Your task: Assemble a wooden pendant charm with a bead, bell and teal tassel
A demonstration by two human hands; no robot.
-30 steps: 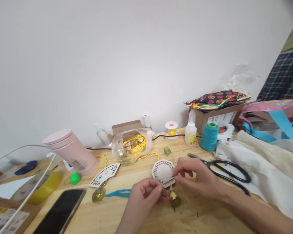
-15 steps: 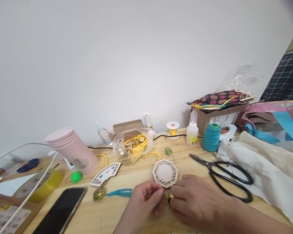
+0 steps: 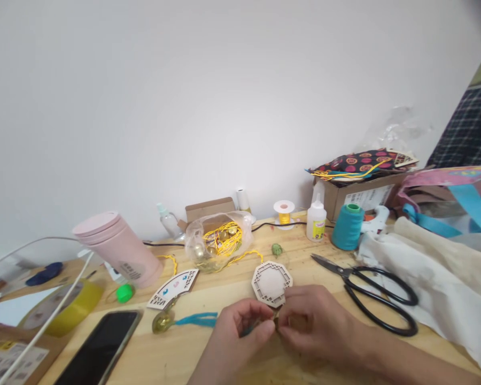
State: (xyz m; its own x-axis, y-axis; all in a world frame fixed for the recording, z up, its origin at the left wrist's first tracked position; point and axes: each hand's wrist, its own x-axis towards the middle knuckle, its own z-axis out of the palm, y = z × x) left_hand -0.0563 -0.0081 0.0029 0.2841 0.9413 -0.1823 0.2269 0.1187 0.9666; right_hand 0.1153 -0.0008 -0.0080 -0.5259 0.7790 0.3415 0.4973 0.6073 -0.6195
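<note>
An octagonal wooden pendant (image 3: 271,284) with a lattice border lies flat on the table, a yellow cord running from its top. Just below its lower edge, my left hand (image 3: 246,327) pinches with thumb and index finger. My right hand (image 3: 318,322) is closed in a pinch right beside it, its fingertips almost meeting the left ones and close to the pendant's edge. Whatever small piece they hold is mostly hidden by the fingers; a bit of blue shows inside the left hand. To the left lie a fan-shaped wooden pendant (image 3: 173,290), a gold bell (image 3: 162,322) and a blue tassel (image 3: 196,319).
Black scissors (image 3: 347,272) lie to the right, before a teal thread cone (image 3: 347,227) and a glue bottle (image 3: 316,220). Behind sits a bag of bells and cords (image 3: 220,238). On the left are a phone (image 3: 100,347), a pink tumbler (image 3: 118,248) and yellow tape (image 3: 78,305).
My right hand has drawn its fingers into a tighter pinch and shifted slightly up, against the pendant's lower edge. The gold-coloured piece seen at its fingers is now mostly hidden.
</note>
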